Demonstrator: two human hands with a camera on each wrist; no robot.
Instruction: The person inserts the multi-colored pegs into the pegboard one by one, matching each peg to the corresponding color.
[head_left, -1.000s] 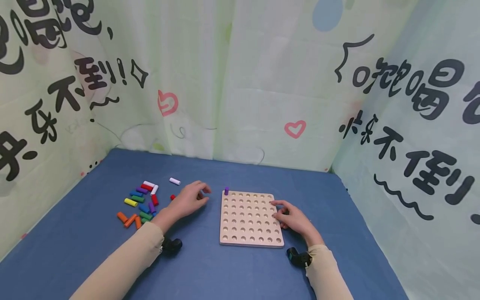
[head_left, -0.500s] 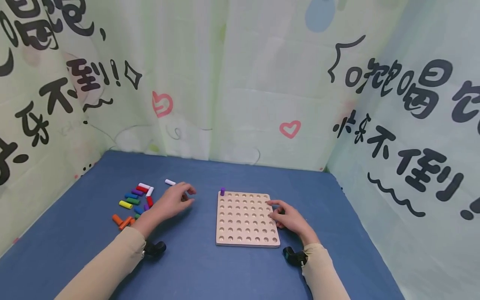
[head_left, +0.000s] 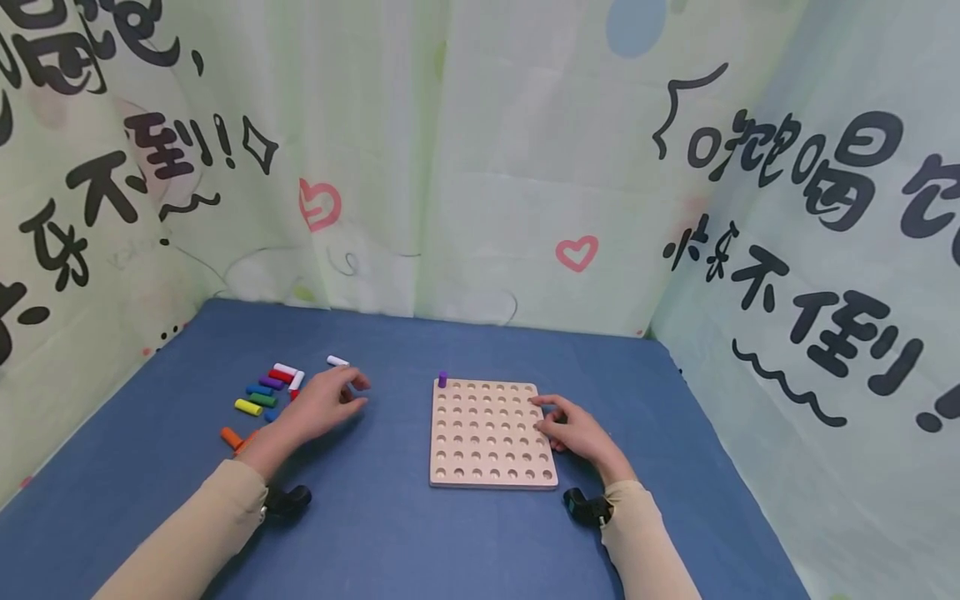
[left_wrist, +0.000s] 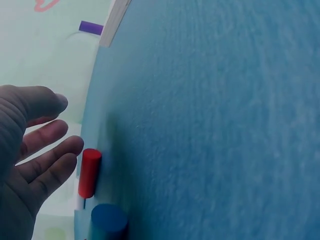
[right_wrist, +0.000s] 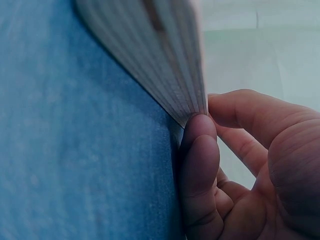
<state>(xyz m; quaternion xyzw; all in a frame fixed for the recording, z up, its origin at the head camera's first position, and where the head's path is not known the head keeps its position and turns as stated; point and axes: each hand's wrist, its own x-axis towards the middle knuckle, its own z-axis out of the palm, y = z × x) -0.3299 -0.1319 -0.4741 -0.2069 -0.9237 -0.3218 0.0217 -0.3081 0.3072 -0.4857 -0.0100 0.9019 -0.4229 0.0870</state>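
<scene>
My left hand (head_left: 322, 402) hovers over the right side of a group of coloured pegs, fingers loosely bent and nothing between them. In the left wrist view its fingertips are beside a red peg (left_wrist: 90, 172), with a blue peg (left_wrist: 109, 220) nearer the camera. My right hand (head_left: 573, 432) holds the right edge of a square wooden pegboard (head_left: 491, 483); in the right wrist view thumb and fingers meet at the board's edge (right_wrist: 175, 85). One purple peg (head_left: 442, 380) stands upright in the board's far left corner hole. My left hand and forearm hide part of the peg group.
White, red, purple, blue, green, yellow (head_left: 248, 407) and orange (head_left: 231, 437) pegs lie left of the board on the blue tablecloth (head_left: 390, 533). A white peg (head_left: 337, 361) lies apart behind my left hand. Printed curtains (head_left: 480, 167) enclose the table's back and sides.
My left hand has moved left, away from the board and over the pegs. My right hand stays at the board's edge. The head view has turned slightly.
</scene>
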